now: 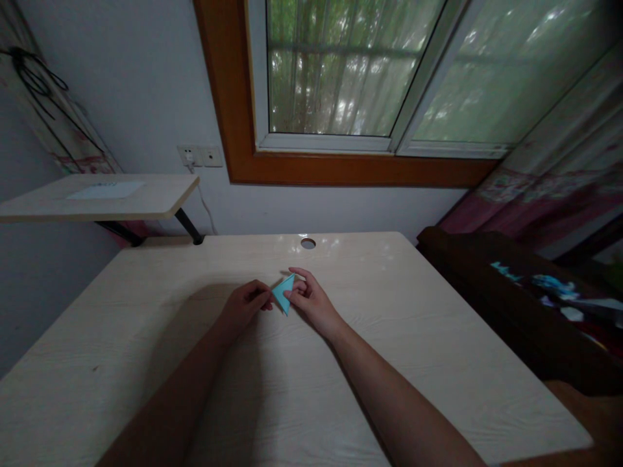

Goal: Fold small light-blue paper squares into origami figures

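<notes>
Over the bench (413, 337), the left hand (246, 302) pinches one corner of the folded blue paper (281, 292); the right hand (315, 306) pinches its opposite side. Rightward, blue items (555, 285) sit at dark furniture (479, 285) (inside or on top, I cannot tell).

The desk (413, 376) I saw was pale and wood-grained, shiny along its far edge, where a round hole (308, 244) was cut. A brown speck (95, 368) lay toward the left. At the far left corner, a shelf (163, 196) stood on black legs (189, 226), a white sheet (107, 189) flat on top.
</notes>
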`<state>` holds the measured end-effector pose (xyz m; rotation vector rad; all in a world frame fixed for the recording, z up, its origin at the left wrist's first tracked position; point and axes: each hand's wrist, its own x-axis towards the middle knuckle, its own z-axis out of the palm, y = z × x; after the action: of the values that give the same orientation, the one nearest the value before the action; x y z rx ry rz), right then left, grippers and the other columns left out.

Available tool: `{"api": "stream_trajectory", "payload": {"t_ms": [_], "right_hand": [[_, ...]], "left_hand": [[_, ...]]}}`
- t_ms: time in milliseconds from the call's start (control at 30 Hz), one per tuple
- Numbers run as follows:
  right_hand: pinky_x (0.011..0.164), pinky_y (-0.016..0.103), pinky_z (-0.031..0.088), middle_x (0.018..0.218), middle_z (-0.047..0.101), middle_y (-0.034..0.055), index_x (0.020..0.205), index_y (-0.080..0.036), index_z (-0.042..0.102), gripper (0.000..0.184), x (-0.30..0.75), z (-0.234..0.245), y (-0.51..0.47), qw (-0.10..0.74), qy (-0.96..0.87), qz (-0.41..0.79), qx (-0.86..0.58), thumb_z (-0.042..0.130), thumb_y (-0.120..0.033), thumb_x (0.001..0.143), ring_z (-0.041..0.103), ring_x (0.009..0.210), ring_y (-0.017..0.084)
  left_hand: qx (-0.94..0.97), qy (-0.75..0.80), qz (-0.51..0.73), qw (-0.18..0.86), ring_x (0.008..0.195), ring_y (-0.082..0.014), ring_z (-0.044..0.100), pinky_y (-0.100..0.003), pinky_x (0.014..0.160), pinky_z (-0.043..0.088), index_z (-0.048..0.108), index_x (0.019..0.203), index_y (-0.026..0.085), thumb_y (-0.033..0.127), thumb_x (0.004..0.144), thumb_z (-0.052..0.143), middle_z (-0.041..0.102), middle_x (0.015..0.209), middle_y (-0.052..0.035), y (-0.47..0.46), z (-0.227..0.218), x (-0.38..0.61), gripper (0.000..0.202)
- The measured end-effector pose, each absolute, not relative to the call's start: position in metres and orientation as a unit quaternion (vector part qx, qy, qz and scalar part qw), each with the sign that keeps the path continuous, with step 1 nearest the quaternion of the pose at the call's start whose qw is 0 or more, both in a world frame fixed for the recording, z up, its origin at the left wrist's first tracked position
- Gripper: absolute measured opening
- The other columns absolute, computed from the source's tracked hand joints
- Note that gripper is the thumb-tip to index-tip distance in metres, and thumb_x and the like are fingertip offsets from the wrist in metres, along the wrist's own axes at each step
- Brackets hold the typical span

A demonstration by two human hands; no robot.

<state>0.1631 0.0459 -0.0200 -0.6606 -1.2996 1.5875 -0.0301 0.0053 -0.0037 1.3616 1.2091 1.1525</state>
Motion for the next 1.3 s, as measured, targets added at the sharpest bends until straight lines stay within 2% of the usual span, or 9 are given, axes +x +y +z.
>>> {"api": "stream_trajectory", "payload": {"t_ms": [467,1300], "right_hand": [[0.063,0.026,0.039,0.072,0.055,-0.0063,0.126,-0.027,0.052,0.058,0.1625,-0.0207,0.0474,0.473,-0.546,0.634,-0.276,0.077,-0.028,0.074,0.05,0.064,0.011],[0.066,0.027,0.041,0.075,0.056,-0.0052,0.127,-0.027,0.051,0.057,0.163,-0.0233,0.0474,0.47,-0.558,0.626,-0.276,0.076,-0.029,0.076,0.051,0.068,0.012]], "left_hand": [[0.567,0.491,0.462,0.472,0.067,-0.0134,0.061,-0.026,0.067,0.047,0.062,0.083,0.015,0.033,0.084,0.063,0.066,0.069,-0.0005,0.004,-0.0031,-0.0313,0.018],[0.575,0.493,0.457,0.465,0.066,-0.0135,0.061,-0.025,0.066,0.047,0.062,0.084,0.016,0.035,0.084,0.063,0.066,0.07,-0.0008,0.0058,-0.0082,-0.0327,0.02]]}}
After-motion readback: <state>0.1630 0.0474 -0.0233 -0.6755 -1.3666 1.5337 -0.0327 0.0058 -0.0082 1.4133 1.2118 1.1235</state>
